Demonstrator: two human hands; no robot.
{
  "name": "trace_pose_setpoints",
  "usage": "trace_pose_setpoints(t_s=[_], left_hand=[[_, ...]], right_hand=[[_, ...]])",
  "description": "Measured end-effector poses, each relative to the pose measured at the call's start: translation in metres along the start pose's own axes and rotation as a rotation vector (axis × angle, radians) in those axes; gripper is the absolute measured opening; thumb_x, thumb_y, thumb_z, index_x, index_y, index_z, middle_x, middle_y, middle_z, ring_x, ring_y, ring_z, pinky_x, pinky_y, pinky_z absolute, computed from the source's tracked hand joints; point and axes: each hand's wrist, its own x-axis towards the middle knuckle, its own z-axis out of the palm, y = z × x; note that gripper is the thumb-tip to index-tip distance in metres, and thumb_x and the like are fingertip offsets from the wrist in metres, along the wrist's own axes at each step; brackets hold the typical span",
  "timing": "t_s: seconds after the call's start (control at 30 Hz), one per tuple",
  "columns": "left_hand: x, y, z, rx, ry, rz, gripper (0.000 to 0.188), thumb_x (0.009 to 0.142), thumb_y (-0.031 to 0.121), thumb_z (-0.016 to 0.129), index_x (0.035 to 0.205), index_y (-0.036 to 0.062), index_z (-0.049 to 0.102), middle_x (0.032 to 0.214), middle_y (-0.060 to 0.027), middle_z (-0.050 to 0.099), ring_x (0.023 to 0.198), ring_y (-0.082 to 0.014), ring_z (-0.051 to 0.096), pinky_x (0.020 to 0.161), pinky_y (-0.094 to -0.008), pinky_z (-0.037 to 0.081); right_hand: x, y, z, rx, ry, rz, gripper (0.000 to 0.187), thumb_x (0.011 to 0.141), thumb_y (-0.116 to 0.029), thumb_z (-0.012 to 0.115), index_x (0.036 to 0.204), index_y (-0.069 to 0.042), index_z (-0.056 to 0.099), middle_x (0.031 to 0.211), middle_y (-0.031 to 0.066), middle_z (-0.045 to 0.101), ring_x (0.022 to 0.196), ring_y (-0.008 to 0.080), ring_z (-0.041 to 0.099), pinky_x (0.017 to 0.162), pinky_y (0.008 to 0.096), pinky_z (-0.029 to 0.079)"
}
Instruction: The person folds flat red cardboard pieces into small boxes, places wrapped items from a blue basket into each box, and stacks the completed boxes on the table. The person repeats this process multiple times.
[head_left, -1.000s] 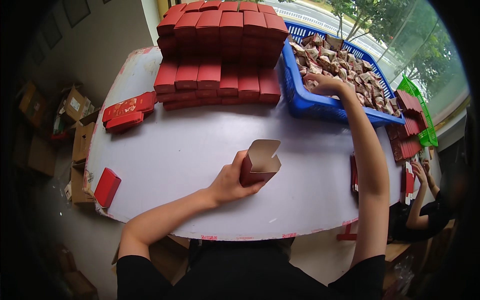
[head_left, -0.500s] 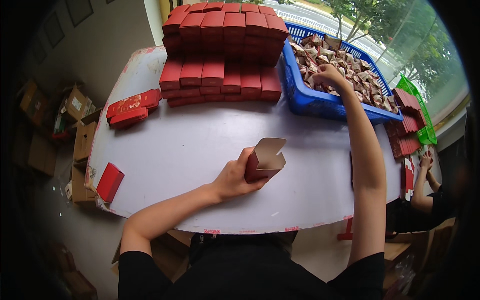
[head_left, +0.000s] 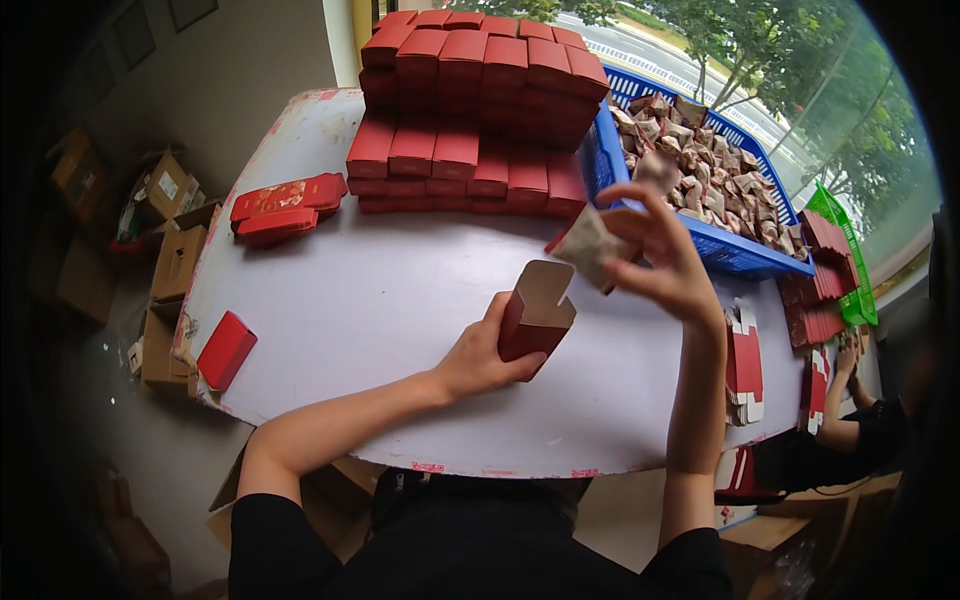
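Note:
My left hand (head_left: pixel 482 352) is closed round a small red box (head_left: pixel 538 318), whose top flap stands up and whose mouth faces upward. Above and to the right of that box, my right hand (head_left: pixel 662 262) pinches a pale, pointed packet (head_left: pixel 584 246) with red at one corner. The packet is apart from the box. Behind the right hand is a blue basket (head_left: pixel 720 248) heaped with similar packets (head_left: pixel 725 180). A blurred roundish shape just above the fingers is too smeared to name.
Closed red boxes (head_left: pixel 455 150) are stacked at the table's back. Flat red cartons (head_left: pixel 285 208) lie left, and one red box (head_left: pixel 227 350) stands near the left edge. Folded red-and-white cartons (head_left: pixel 744 365) lie right. Another person's hands (head_left: pixel 848 352) work beyond, near a green basket (head_left: pixel 853 260).
My right hand has come out of the blue basket toward me and the box, bringing a packet. The left hand still holds the box in nearly the same place. The view has shifted slightly.

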Motion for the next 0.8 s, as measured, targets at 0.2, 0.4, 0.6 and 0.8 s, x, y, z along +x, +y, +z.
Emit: trace_pose_setpoints(t_s=[0.2,0.4,0.6,0.8], left_hand=[[0.002,-0.011,0.001,0.035,-0.057,0.042,0.063,0.073,0.028,0.067,0.119,0.0071,0.028,0.095,-0.0179,0.057,0.084,-0.0323,0.06,0.074,-0.0373,0.047],[0.0,-0.003,0.0,0.145,-0.122,0.057,0.063,0.073,0.027,0.069,0.116,0.0059,0.028,0.091,-0.0173,0.058,0.079,-0.0311,0.061,0.071,-0.0364,0.048],[0.003,-0.012,-0.002,-0.013,0.025,-0.075,0.061,0.074,0.025,0.069,0.116,0.0053,0.029,0.091,-0.0166,0.058,0.08,-0.0293,0.061,0.071,-0.0362,0.048],[0.0,-0.012,0.001,0.073,0.083,0.016,0.059,0.076,0.027,0.068,0.116,0.0048,0.03,0.099,-0.0185,0.055,0.09,-0.0276,0.059,0.074,-0.0362,0.048]], right_hand=[[-0.013,-0.01,0.013,-0.563,-0.208,-0.127,0.034,0.065,0.005,0.058,0.097,-0.005,0.059,0.089,0.0103,0.057,0.077,0.0231,0.061,0.065,0.0321,0.049],[-0.012,0.0,0.034,-0.755,-0.325,-0.18,0.037,0.063,0.003,0.06,0.098,-0.003,0.05,0.086,0.0123,0.058,0.08,0.0309,0.059,0.067,0.0352,0.048],[-0.008,0.018,0.055,-0.761,0.025,-0.21,0.036,0.069,0.002,0.053,0.104,-0.002,0.043,0.083,0.0127,0.053,0.077,0.0317,0.056,0.065,0.0392,0.046],[-0.007,0.028,0.056,-1.11,0.076,-0.423,0.018,0.065,-0.005,0.06,0.083,-0.005,0.06,0.083,0.0061,0.055,0.083,0.0213,0.053,0.087,0.0363,0.037]])
